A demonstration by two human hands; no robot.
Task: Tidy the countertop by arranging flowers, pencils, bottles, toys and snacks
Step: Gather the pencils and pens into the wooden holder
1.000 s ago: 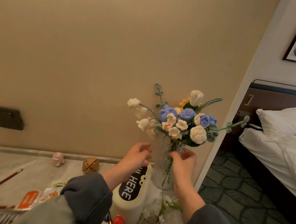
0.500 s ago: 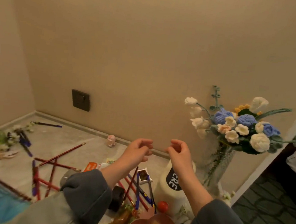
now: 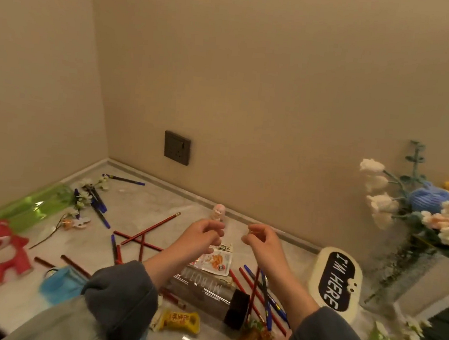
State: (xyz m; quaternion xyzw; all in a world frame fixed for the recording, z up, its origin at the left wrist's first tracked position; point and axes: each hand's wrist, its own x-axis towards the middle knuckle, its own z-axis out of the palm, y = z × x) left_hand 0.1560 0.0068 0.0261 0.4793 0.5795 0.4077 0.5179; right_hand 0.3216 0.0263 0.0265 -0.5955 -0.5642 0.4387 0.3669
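- I am holding my left hand [image 3: 203,239] and right hand [image 3: 261,242] up side by side above the table [image 3: 146,203], with the fingers [image 3: 216,228] loosely curled and gripping nothing.
- The crochet flowers [image 3: 433,214] are standing in a glass vase [image 3: 405,275] well off to the right of my right fingers, and the frame edge is cutting part of them off.
- I am judging the bouquet to be settled and myself to be choosing the next group to sort.
- Red pencils [image 3: 149,229] are lying crossed just below and to the left of my left fingers, so the next move is probably calling for lowering a hand and lifting them one by one.
- A clear bottle [image 3: 203,291] is lying on its side beneath my wrists, and a snack packet [image 3: 216,261] is showing between my forearms.
- My sleeves are hiding the near edge of the table.
- A red bear toy [image 3: 1,250] far to the left and loose white sprigs [image 3: 393,337] to the lower right are blurring.
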